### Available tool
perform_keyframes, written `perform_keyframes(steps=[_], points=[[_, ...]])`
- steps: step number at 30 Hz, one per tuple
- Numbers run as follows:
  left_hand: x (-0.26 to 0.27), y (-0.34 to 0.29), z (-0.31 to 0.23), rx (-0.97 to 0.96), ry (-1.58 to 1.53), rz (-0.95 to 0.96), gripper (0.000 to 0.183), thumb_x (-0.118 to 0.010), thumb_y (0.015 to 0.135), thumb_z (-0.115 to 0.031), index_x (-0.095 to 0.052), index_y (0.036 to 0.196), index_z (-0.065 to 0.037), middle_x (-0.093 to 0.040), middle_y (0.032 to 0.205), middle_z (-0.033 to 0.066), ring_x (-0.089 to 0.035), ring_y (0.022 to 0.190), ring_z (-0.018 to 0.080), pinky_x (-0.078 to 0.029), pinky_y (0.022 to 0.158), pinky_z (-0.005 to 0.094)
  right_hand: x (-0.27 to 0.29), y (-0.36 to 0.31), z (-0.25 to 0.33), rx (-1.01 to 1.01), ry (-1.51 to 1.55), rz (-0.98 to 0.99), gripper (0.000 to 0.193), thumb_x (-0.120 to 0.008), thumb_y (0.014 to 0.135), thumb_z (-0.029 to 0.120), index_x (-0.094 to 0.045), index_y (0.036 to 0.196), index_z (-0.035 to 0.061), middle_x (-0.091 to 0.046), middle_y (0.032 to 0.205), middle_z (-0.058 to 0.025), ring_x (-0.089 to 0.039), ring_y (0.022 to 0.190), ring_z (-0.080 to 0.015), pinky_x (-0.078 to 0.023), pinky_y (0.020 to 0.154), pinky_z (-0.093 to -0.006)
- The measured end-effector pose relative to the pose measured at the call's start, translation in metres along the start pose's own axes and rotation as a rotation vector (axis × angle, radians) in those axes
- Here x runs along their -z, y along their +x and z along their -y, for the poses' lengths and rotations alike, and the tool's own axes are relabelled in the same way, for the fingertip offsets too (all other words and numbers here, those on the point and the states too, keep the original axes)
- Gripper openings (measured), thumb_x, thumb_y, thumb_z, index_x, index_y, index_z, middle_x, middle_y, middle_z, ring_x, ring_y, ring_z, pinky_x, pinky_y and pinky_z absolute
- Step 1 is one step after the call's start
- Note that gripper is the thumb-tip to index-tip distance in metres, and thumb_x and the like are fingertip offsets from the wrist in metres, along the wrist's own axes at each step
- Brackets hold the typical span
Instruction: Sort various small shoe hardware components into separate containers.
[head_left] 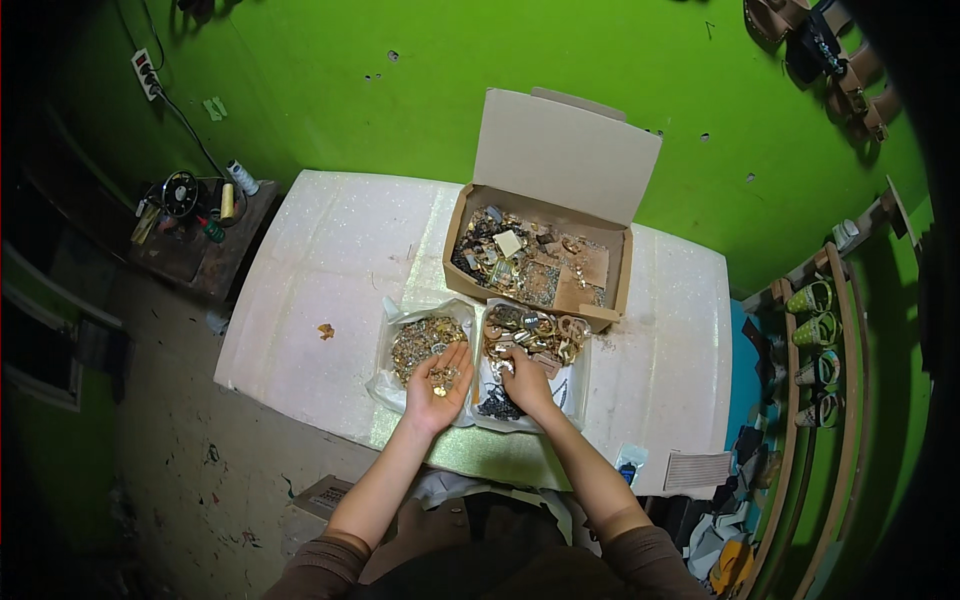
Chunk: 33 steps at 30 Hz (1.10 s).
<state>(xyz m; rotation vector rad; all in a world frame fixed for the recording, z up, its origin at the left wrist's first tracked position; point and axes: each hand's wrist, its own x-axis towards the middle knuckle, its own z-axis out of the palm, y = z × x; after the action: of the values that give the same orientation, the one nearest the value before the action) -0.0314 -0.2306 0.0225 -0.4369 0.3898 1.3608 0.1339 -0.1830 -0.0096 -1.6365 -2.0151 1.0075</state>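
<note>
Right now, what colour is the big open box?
Light brown; the box shows in the head view.

It looks a footwear workshop: green strappy sandals (816, 330) line a brown wooden rack (793, 412); a white cone (242, 177), seemingly thread, stands opposite.

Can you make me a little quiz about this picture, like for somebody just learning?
1. True or false: the flat lid of the brown cardboard box stands open.
2. What lies on the upturned palm of the left hand?
A) a blue thread spool
B) small shiny pieces, some gold-coloured
C) a green sandal
3. Fill in the side: the right hand is at the ____ one of the two pale, rectangular containers on the whitish, sparkly table.

Key: 1 true; 2 B; 3 right.
</note>
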Motion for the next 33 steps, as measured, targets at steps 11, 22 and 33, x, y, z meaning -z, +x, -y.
perform_keyframes(steps=[11,22,33], points=[[0.0,-0.007,-0.011,-0.017,-0.047,0.023,0.031,-0.038,0.085,-0.013,-0.046,0.111,0.002,-0.046,0.119,0.0128,-0.041,0.116,0.0222,-0.037,0.096,0.0368,-0.003,-0.01,0.015,0.171,0.059,-0.272,0.019,-0.049,0.076,0.002,-0.057,0.093,-0.0003,-0.056,0.086,-0.018,-0.057,0.078,-0.0289,-0.044,0.069,-0.0337],[-0.005,-0.003,-0.026,0.008,0.205,0.12,0.043,-0.029,0.088,-0.019,-0.033,0.125,0.001,-0.037,0.129,0.0145,-0.031,0.123,0.0234,-0.024,0.102,0.0361,-0.003,-0.023,0.1,0.435,-0.012,0.015,0.02,-0.058,0.074,0.017,-0.06,0.087,0.0027,-0.057,0.08,-0.0119,-0.056,0.075,-0.0281,-0.045,0.067,-0.0346],[-0.009,0.001,-0.058,0.072,0.245,0.108,0.045,-0.028,0.088,-0.021,-0.031,0.127,0.001,-0.035,0.131,0.0138,-0.03,0.124,0.0229,-0.022,0.104,0.0361,-0.026,-0.013,0.127,0.343,-0.01,-0.096,0.015,-0.058,0.072,0.018,-0.06,0.081,0.0058,-0.057,0.08,-0.0102,-0.056,0.071,-0.027,-0.046,0.061,-0.0352]])
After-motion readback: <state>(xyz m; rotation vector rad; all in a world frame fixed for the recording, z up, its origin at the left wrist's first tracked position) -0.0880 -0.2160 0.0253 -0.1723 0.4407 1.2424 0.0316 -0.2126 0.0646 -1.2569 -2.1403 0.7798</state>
